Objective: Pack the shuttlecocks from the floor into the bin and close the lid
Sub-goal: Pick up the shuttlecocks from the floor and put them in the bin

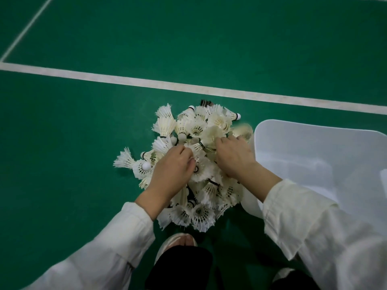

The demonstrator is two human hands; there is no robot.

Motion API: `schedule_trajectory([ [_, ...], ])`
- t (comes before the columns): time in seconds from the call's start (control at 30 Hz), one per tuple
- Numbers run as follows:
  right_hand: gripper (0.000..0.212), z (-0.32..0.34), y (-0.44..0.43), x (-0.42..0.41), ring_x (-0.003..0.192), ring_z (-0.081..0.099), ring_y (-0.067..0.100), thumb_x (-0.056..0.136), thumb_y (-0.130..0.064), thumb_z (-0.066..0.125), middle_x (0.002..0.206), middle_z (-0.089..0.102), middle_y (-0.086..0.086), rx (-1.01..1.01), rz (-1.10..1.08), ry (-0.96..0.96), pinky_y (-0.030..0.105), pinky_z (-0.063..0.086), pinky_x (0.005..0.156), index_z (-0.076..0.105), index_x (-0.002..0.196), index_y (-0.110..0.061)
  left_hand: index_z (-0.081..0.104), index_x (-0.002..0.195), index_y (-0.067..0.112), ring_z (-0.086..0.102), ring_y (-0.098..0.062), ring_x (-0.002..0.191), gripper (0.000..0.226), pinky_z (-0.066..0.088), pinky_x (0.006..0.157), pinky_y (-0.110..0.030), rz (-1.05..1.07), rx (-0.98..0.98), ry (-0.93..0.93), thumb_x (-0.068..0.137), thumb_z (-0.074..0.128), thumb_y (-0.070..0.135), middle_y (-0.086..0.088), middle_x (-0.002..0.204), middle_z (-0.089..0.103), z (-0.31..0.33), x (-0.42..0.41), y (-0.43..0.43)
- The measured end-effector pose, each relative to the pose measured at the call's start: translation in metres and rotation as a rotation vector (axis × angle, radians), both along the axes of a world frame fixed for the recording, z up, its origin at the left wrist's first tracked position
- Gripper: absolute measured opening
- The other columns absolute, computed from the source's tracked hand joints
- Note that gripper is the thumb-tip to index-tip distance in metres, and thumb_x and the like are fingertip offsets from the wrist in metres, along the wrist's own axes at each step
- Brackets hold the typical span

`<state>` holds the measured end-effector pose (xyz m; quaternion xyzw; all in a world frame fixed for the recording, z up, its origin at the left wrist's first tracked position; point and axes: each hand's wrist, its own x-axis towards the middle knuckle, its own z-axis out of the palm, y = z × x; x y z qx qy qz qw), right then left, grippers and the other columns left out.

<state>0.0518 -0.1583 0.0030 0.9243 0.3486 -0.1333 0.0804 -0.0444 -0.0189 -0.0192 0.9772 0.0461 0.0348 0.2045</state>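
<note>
A heap of white feather shuttlecocks (188,130) lies on the green court floor in the middle of the view. My left hand (170,170) is dug into the left side of the heap, its fingers curled round several shuttlecocks. My right hand (234,155) reaches into the right side, fingers curled down among the shuttlecocks and gripping some. The white plastic bin (318,155) stands open on the floor right beside the heap, at my right forearm. No lid is in view.
A broad white court line (125,79) runs across the floor behind the heap, and a thinner one (27,28) slants at the top left. My shoe (178,241) and dark trouser legs are just below the heap.
</note>
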Motion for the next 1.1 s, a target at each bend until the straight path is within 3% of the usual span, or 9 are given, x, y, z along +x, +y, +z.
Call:
schedule_trajectory([
  [0.13,0.027,0.010,-0.004,0.000,0.103,0.052,0.029,0.088,-0.002,0.045,0.112,0.058,0.012,0.110,-0.008,-0.018,0.036,0.040,0.071,0.048,0.115,-0.004,0.056,0.087,0.011,0.043,-0.011,0.074,0.015,0.032,0.060,-0.022,0.052,-0.006,0.003,0.091,0.046,0.022,0.003,0.086,0.050,0.013,0.006,-0.002],
  [0.27,0.011,0.028,-0.013,0.001,0.084,0.045,0.023,0.092,-0.011,0.050,0.107,0.045,0.009,0.282,-0.050,-0.032,0.034,0.040,0.057,0.055,0.100,-0.006,0.057,0.095,0.013,0.048,-0.011,0.077,0.016,0.030,0.058,-0.019,0.026,-0.064,0.048,0.094,0.044,0.023,0.005,0.088,0.050,0.031,0.009,-0.002],
  [0.43,0.018,0.076,-0.054,0.018,0.089,0.061,0.029,0.097,-0.026,0.046,0.106,0.064,0.005,0.402,-0.095,0.019,0.037,0.050,0.068,0.057,0.102,-0.013,0.057,0.091,0.016,0.054,-0.012,0.077,0.015,0.049,0.069,-0.029,-0.038,-0.090,0.025,0.094,0.047,0.028,0.005,0.087,0.056,0.079,0.035,-0.012],
  [0.53,0.018,0.101,-0.097,0.023,0.090,0.061,0.028,0.094,-0.026,0.051,0.099,0.067,0.007,0.527,-0.196,0.051,0.039,0.049,0.076,0.060,0.096,-0.011,0.056,0.084,0.017,0.053,-0.014,0.079,0.014,0.048,0.072,-0.031,-0.125,-0.110,0.009,0.092,0.049,0.026,0.004,0.086,0.055,0.111,0.059,-0.033],
  [0.7,0.012,0.092,-0.161,0.022,0.089,0.059,0.024,0.089,-0.019,0.058,0.095,0.063,0.007,0.566,-0.395,0.105,0.032,0.043,0.075,0.063,0.091,-0.009,0.063,0.085,0.017,0.054,-0.016,0.083,0.017,0.044,0.074,-0.031,-0.272,-0.109,0.044,0.090,0.052,0.029,-0.001,0.091,0.056,0.145,0.094,-0.082],
  [0.83,0.014,0.050,-0.183,0.021,0.093,0.057,0.026,0.089,-0.016,0.057,0.098,0.063,0.011,0.494,-0.464,0.146,0.023,0.030,0.068,0.064,0.095,-0.005,0.063,0.088,0.016,0.050,-0.010,0.079,0.017,0.036,0.062,-0.014,-0.274,-0.154,0.050,0.091,0.052,0.027,0.004,0.089,0.053,0.132,0.097,-0.124],
  [0.97,0.015,0.008,-0.190,0.026,0.093,0.057,0.029,0.087,-0.003,0.053,0.099,0.061,0.016,0.457,-0.463,0.246,0.021,0.028,0.066,0.063,0.097,0.001,0.064,0.093,0.012,0.053,-0.015,0.084,0.019,0.047,0.077,-0.031,-0.192,-0.253,0.086,0.091,0.052,0.027,0.000,0.093,0.053,0.093,0.076,-0.163],
  [1.1,0.027,-0.015,-0.187,0.037,0.105,0.056,0.028,0.091,0.000,0.043,0.112,0.062,0.014,0.450,-0.481,0.332,0.029,0.041,0.087,0.060,0.111,-0.001,0.063,0.095,0.012,0.052,-0.018,0.090,0.019,0.047,0.075,-0.038,-0.165,-0.226,0.089,0.092,0.050,0.026,-0.001,0.098,0.053,0.053,0.042,-0.185],
])
